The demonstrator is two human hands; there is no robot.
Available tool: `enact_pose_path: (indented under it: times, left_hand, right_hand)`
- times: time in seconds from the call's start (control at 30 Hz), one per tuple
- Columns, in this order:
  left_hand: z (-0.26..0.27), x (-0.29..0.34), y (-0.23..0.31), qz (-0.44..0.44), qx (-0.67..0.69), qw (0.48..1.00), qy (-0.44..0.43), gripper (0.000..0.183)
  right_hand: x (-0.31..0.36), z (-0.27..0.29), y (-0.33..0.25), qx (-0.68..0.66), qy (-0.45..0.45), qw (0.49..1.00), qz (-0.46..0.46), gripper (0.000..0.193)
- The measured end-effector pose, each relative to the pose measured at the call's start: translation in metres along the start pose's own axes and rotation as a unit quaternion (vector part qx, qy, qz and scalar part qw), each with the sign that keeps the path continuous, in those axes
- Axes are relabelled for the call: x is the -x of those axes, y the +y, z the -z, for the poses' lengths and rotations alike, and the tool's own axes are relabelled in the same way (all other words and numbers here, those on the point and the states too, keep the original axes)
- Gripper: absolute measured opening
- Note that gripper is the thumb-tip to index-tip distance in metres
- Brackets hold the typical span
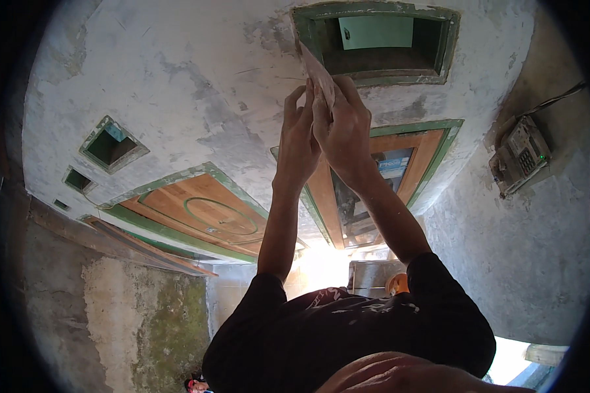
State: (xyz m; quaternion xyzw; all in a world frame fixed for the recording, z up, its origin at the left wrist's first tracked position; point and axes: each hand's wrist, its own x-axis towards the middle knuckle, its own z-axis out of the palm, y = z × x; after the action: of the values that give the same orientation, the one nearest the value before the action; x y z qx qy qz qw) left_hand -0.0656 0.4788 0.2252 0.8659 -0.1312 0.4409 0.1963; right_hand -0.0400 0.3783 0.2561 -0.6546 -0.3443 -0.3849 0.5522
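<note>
Both my arms reach up toward a white, patchy plastered wall (pixel 210 85). My right hand (pixel 344 124) is closed around the lower end of a thin, flat, pinkish-grey piece (pixel 316 71); its exact kind cannot be made out. Close beside it, my left hand (pixel 298 134) has bent fingers at the same piece, and its thumb side meets the right hand. The piece's narrow tip points up to the left side of a green-framed opening (pixel 385 77). Whether the tip touches the plaster or the frame is unclear.
Below the opening is a wood-framed glazed panel (pixel 426 164) with green trim. A wooden door (pixel 210 213) and a small square opening (pixel 113 145) lie to the left. An electric meter box (pixel 521 157) with a cable hangs right. Another person (pixel 196 385) shows at the lower edge.
</note>
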Motion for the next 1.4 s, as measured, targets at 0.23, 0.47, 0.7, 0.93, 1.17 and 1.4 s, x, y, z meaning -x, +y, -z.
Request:
enact_pose_path:
  times: [0.23,0.47,0.7,0.93,1.17,1.4]
  left_hand:
    - [-0.025,0.048,0.014,0.116,0.112,0.986,-0.038,0.05]
    - [-0.036,0.055,0.006,0.207,0.34,0.917,0.009,0.047]
    - [-0.031,0.035,0.01,0.209,0.365,0.906,0.051,0.051]
    - [-0.048,0.068,-0.007,0.301,0.354,0.885,0.02,0.031]
    - [-0.139,0.186,0.034,0.431,0.486,0.725,-0.23,0.015]
    - [-0.215,0.302,0.068,0.392,0.463,0.65,-0.458,0.035]
  right_hand:
    - [0.045,0.022,0.028,0.052,-0.078,0.996,0.005,0.031]
    - [0.054,0.029,0.028,-0.05,-0.063,0.996,-0.038,0.021]
    - [0.031,0.012,0.027,-0.039,-0.032,0.998,-0.026,0.019]
    - [0.076,0.029,0.074,-0.175,-0.1,0.944,-0.262,0.027]
    - [0.23,0.112,0.115,0.011,-0.133,0.91,-0.392,0.026]
    - [0.361,0.178,0.121,-0.031,-0.05,0.84,-0.54,0.023]
